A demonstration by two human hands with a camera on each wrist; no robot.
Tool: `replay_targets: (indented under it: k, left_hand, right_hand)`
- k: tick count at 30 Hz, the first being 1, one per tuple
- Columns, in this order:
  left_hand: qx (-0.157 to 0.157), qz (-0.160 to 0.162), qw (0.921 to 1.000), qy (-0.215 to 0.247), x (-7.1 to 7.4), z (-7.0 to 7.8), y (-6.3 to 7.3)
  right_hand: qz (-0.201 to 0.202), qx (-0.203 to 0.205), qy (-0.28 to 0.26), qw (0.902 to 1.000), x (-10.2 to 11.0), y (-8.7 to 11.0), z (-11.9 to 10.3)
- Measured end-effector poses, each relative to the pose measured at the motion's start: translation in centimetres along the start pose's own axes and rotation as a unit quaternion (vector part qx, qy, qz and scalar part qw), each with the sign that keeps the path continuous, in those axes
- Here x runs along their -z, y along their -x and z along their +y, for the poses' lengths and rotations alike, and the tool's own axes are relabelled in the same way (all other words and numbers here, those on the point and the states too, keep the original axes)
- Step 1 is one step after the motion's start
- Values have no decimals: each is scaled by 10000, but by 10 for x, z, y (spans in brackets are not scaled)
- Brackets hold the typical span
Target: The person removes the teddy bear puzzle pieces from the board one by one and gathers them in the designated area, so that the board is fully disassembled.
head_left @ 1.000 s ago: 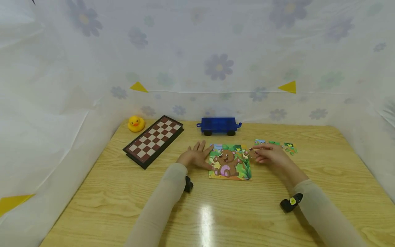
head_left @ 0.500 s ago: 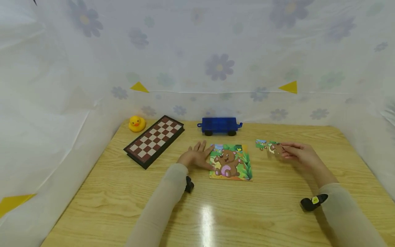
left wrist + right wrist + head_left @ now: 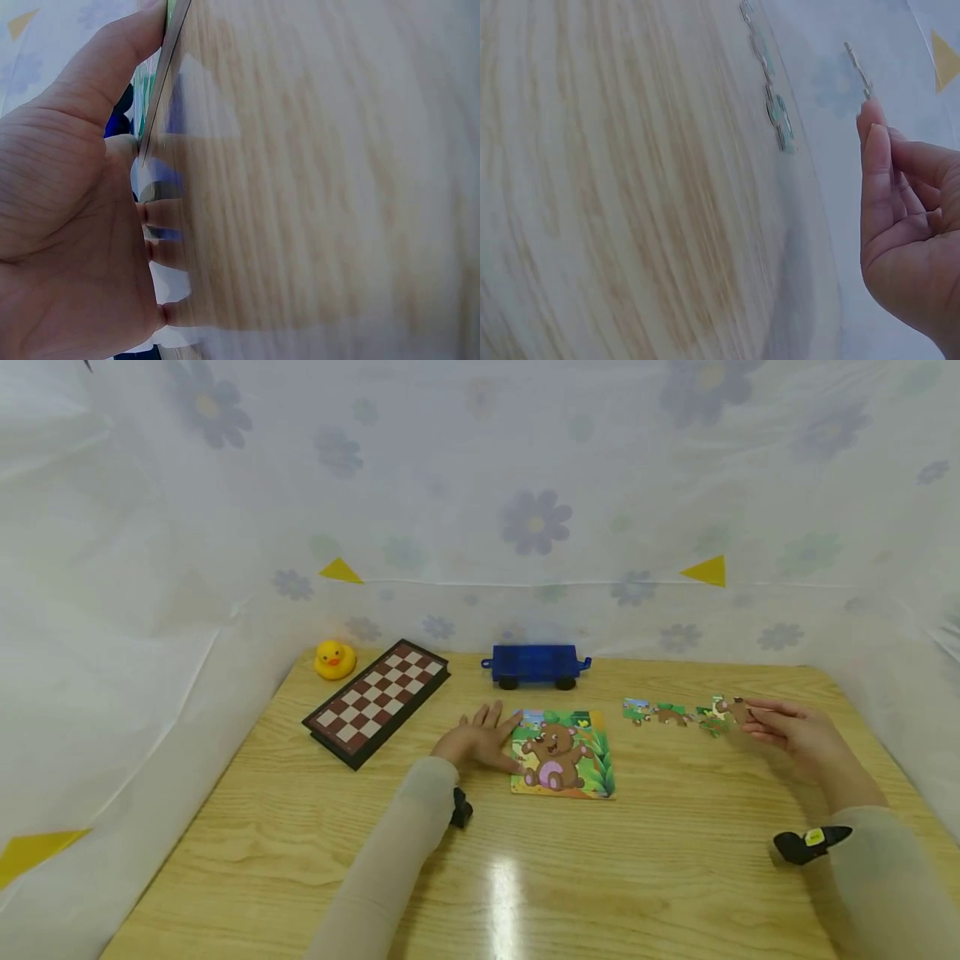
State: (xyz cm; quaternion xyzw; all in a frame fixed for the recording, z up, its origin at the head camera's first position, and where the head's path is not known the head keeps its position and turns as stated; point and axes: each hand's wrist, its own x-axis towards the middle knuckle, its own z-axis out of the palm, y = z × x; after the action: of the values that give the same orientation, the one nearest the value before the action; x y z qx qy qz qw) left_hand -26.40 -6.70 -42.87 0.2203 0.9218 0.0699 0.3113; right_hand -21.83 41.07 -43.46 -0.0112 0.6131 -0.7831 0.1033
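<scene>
Right hand (image 3: 806,735), one: now well to the right of where it was a second ago, when it was just beside the right edge of the bear picture (image 3: 562,756). From where I stand, it has passed along the loose puzzle pieces (image 3: 671,714) and is at the right end of their row. Pieces then partly covered by the hand are now in fuller sight.

Held puzzle piece (image 3: 737,710), one, brown and pale: carried along with that hand. Thumb and fingertips are closed on its edge in a pinch; the right wrist view shows it raised clear of the table (image 3: 637,877).

Left hand (image 3: 480,739), one: place and pose as before. Fingers extended and spread flat on the table; thumb at the left edge of the bear picture, touching it.

Bear picture, one, square: flat on the table near the middle, unmoved.

Behind, likewise unmoved: blue wagon (image 3: 536,664), checkered board (image 3: 378,702) set at a slant, yellow duck (image 3: 334,660) just beside the board.
</scene>
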Motion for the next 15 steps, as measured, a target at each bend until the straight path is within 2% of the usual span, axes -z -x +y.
replay_targets:
  k: [8, 15]
  left_hand:
    - [46, -12, 10000, -20, 0, 1, 0]
    - [134, -110, 9998, -9, 0, 1, -3]
  right_hand:
    - [391, -283, -254, 9985, 29, 0, 0]
    - [731, -577, 12, 9957, 31, -1, 0]
